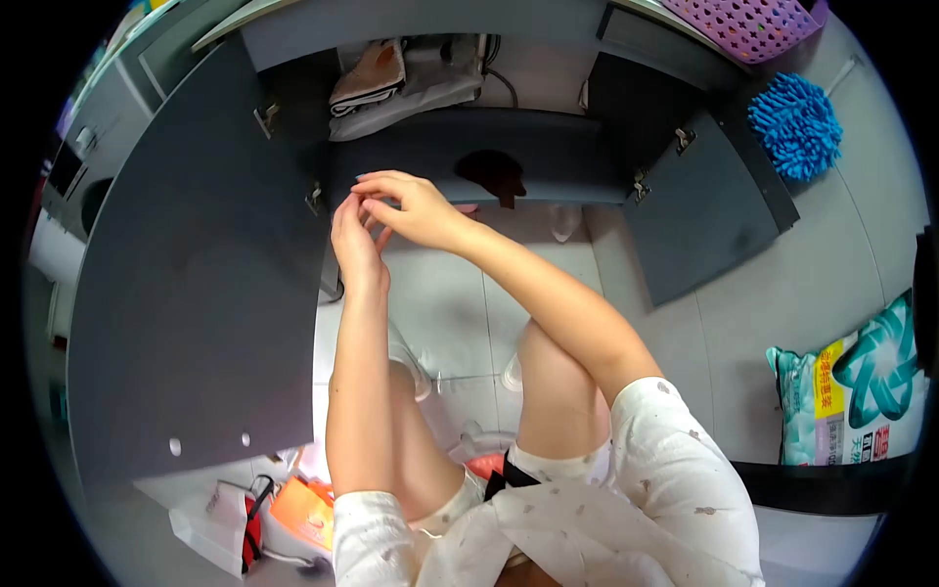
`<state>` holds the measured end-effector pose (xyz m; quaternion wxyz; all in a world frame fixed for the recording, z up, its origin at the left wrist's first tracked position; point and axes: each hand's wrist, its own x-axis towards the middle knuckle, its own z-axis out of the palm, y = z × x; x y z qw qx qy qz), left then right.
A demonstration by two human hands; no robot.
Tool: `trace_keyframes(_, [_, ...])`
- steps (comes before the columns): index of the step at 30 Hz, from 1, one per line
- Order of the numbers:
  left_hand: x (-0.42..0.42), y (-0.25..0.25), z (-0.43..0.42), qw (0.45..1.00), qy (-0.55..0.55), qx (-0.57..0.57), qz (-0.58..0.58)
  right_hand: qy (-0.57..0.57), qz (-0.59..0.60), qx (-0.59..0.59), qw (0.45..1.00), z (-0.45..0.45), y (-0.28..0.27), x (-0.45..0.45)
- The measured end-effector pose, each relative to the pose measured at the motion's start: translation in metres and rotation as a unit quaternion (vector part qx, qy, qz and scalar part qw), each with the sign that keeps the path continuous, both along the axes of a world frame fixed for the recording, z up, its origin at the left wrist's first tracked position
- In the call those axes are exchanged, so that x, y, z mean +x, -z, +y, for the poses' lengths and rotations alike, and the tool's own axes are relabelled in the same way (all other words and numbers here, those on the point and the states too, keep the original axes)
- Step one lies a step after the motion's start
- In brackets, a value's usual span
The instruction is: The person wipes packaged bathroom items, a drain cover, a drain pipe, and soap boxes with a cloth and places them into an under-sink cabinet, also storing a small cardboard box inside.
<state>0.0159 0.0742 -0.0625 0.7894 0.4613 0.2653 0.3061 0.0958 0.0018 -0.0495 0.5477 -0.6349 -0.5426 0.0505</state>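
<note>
Both of my hands meet in front of an open dark grey cabinet. My left hand points upward with its fingers stretched out. Across its fingertips reaches my right hand, fingers extended and thumb apart, touching the left fingers. I see no object between them. Behind them lies the cabinet's bottom board, bearing a dark reddish-brown rounded patch whose kind I cannot make out. Folded bags or cloths and a grey-white plastic wrap rest inside at the left.
A large cabinet door stands open on the left, a smaller door on the right. Around me are a blue chenille mop head, a purple basket, a green-white package, an orange bag and a white bag.
</note>
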Motion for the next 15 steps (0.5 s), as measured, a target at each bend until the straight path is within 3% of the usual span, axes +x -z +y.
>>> trace_keyframes(2, [-0.022, -0.01, -0.01, 0.999, -0.001, 0.001, -0.047, -0.013, 0.029, -0.027, 0.999, -0.012, -0.007, -0.033])
trace_keyframes(4, [-0.051, -0.027, -0.016, 0.995, 0.019, 0.031, -0.095, -0.022, -0.034, 0.009, 0.999, -0.014, -0.012, -0.052])
trace_keyframes(6, [-0.097, -0.045, -0.031, 0.995, 0.01, 0.083, -0.05, -0.106, 0.0, 0.037, 0.994, -0.018, -0.027, -0.072])
trace_keyframes(9, [-0.186, -0.036, -0.037, 0.993, -0.026, 0.105, -0.039, -0.251, -0.04, -0.018, 0.967, -0.009, -0.04, -0.109])
trace_keyframes(10, [-0.221, -0.025, -0.04, 0.99, 0.01, 0.14, -0.016, -0.287, -0.067, -0.066, 0.953, -0.007, -0.042, -0.131])
trace_keyframes(12, [-0.284, 0.007, -0.044, 0.985, 0.025, 0.171, 0.014, -0.361, -0.14, -0.19, 0.902, -0.002, -0.036, -0.18])
trace_keyframes(15, [-0.358, 0.079, -0.049, 0.991, -0.006, 0.103, 0.088, -0.488, -0.259, -0.376, 0.744, 0.021, -0.004, -0.253])
